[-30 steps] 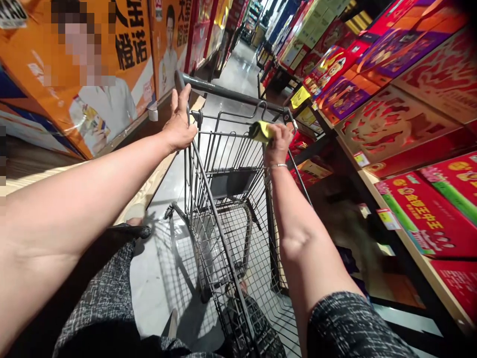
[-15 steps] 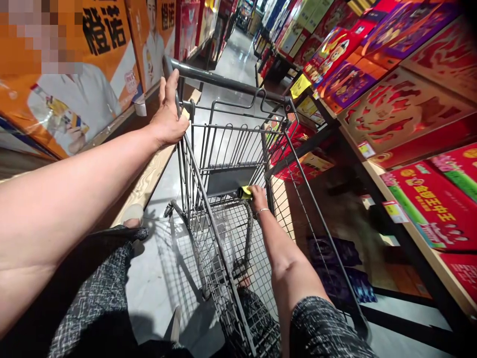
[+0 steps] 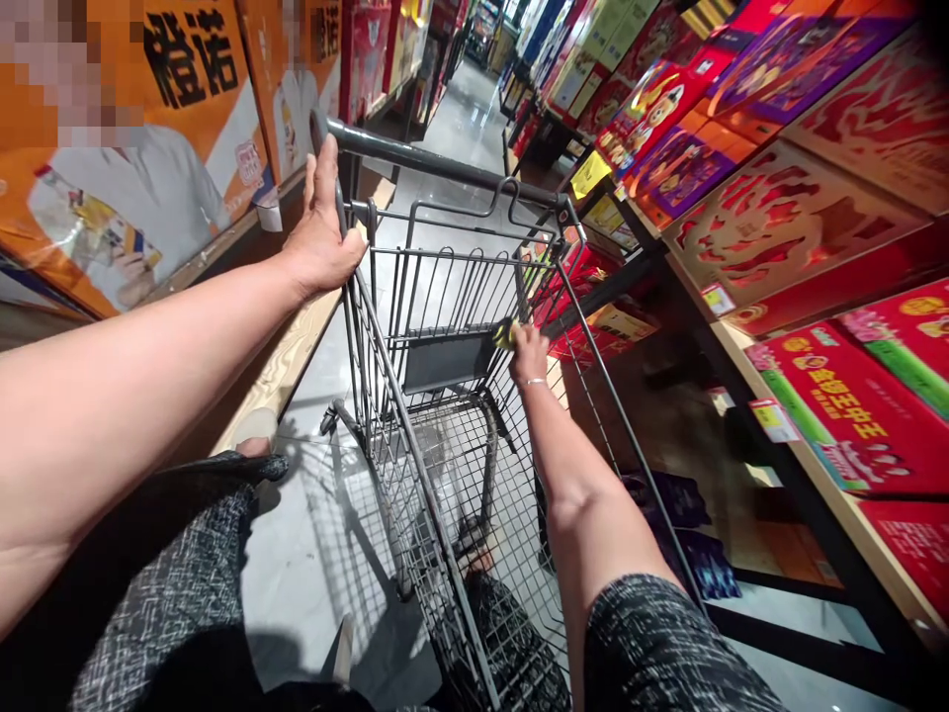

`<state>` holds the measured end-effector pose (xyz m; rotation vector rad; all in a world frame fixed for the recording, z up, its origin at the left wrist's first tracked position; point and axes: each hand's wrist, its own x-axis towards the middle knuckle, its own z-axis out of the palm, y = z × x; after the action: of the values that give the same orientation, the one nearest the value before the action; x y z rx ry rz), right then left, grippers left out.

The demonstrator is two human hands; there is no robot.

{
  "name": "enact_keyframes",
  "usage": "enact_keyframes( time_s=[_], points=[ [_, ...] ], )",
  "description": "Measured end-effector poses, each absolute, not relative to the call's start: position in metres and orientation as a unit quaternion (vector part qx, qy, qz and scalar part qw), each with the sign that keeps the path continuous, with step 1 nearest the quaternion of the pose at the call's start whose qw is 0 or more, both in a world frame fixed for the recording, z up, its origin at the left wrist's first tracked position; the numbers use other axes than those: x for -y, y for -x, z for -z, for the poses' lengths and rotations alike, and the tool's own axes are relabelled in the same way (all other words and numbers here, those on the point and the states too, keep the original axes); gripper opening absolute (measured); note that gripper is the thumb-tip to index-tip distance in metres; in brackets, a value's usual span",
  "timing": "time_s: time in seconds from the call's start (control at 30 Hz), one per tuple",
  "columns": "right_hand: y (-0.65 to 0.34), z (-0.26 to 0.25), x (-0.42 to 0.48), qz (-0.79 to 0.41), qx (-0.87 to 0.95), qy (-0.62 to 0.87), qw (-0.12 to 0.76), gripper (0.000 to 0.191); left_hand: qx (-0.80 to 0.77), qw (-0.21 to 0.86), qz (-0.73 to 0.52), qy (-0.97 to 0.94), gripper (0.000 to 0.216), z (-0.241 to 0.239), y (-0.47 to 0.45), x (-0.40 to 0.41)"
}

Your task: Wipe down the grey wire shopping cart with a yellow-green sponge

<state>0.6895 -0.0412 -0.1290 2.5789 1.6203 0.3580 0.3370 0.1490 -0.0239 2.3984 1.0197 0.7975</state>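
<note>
A grey wire shopping cart [image 3: 445,361] stands in front of me, its dark handle bar on the far side. At its far left corner my left hand [image 3: 322,232] braces on the frame, fingers straight up along the outside and thumb over the rim. Inside the basket my right hand [image 3: 531,354], with a thin bracelet at the wrist, has its fingers closed round a small yellow-and-black item [image 3: 505,334]. Motion blurs that item, and I cannot make out its kind. It is beside the dark panel [image 3: 449,360] of the folding seat.
Orange boxes [image 3: 197,129] line the left shelf. Red and purple gift boxes [image 3: 689,163] stack on the right shelf, with price tags [image 3: 773,420] along its edge. The shiny aisle floor [image 3: 452,114] runs away beyond the cart.
My right hand has moved up and slightly right inside the basket with the yellow-and-black item. My left hand keeps its place on the cart. The whole view has shifted a little.
</note>
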Motion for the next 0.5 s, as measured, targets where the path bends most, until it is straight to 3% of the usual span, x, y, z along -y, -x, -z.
enact_keyframes(
  time_s=[0.1,0.17,0.27,0.37,0.5],
  points=[
    [-0.671,0.143,0.081,-0.044,-0.532,-0.826,0.182,0.053,-0.456,0.193,-0.327,-0.805,0.101,0.009,-0.341,-0.136],
    [-0.669,0.128,0.089,-0.065,-0.509,-0.834,0.204,0.058,-0.457,0.137,-0.350,-0.806,0.110,0.000,-0.344,-0.126],
    [-0.679,0.082,0.075,-0.170,-0.474,-0.851,0.146,0.066,-0.340,0.071,-0.344,-0.873,0.099,-0.006,-0.349,-0.109],
    [-0.698,0.042,0.048,-0.262,-0.461,-0.845,0.069,0.058,-0.190,0.060,-0.252,-0.947,0.080,-0.002,-0.355,-0.092],
    [-0.713,0.062,0.029,-0.242,-0.488,-0.838,0.024,0.047,-0.154,0.068,-0.121,-0.978,0.066,0.014,-0.359,-0.080]
  ],
)
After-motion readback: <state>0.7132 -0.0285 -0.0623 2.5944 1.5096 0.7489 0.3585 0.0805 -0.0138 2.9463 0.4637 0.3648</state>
